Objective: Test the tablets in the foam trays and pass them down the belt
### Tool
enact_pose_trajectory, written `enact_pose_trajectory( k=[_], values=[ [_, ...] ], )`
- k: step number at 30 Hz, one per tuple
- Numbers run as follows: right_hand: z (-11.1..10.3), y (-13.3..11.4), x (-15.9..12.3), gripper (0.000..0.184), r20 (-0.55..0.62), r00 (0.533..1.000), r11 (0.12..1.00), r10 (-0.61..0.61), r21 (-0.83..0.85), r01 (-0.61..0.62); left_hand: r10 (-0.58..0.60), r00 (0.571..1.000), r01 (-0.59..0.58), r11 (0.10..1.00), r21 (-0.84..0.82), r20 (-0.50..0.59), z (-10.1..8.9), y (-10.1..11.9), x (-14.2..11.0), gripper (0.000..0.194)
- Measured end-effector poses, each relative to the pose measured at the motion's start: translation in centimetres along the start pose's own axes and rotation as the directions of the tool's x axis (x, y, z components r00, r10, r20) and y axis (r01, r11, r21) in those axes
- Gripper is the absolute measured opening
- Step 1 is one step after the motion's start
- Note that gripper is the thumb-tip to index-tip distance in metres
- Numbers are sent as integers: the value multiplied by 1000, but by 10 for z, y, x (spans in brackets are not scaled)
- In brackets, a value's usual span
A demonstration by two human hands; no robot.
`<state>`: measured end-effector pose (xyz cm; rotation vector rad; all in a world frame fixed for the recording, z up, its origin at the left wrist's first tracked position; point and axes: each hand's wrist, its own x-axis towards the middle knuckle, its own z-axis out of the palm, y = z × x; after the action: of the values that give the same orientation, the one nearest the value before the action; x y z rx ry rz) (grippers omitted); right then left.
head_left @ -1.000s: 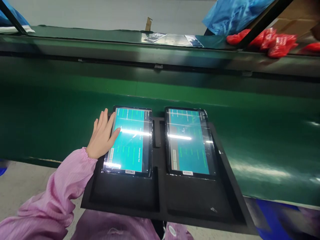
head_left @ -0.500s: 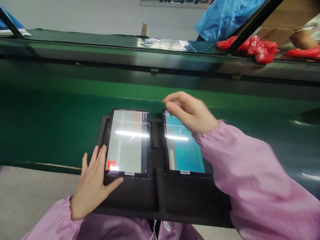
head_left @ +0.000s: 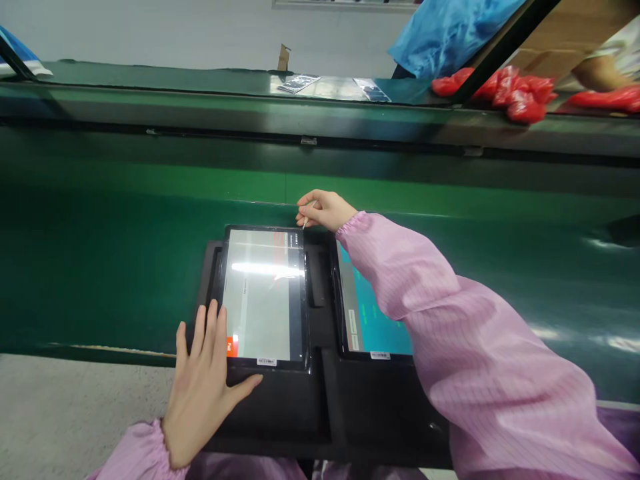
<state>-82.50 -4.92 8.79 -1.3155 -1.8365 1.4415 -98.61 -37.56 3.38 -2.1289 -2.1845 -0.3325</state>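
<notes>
Two tablets with lit screens lie side by side in a black tray (head_left: 320, 393). On the left tablet (head_left: 265, 293) the screen is mostly pale, with a red block in its lower left corner. My left hand (head_left: 203, 377) rests open over that corner, fingers spread and thumb below the lower edge. Pinched in my right hand (head_left: 325, 210) is a thin white stick (head_left: 307, 221), its tip at the upper right corner of the left tablet. The right tablet (head_left: 367, 313) shows a blue screen, partly covered by my right sleeve.
Beneath the tray lies a green conveyor belt (head_left: 110, 267). A raised ledge (head_left: 200, 100) runs behind it, with papers (head_left: 299, 83), red plastic bags (head_left: 520, 97) and a blue bag (head_left: 450, 40). Another person's arm (head_left: 600, 72) shows at the far right.
My right hand has moved left from above the right tablet to the left tablet's upper corner, and the white stick now shows. My left hand stays at the left tablet.
</notes>
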Motion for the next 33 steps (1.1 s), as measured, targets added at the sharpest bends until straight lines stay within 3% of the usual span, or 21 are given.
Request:
enact_pose_trajectory(
  k=[19, 33],
  values=[
    [7, 2, 2, 17, -31, 997, 997, -65, 41, 67, 32, 999, -32, 999, -9, -30, 0, 7, 8, 95],
    [9, 3, 7, 18, -43, 999, 999, 20, 35, -18, 30, 999, -29, 999, 33, -41, 0, 6, 9, 96]
  ],
)
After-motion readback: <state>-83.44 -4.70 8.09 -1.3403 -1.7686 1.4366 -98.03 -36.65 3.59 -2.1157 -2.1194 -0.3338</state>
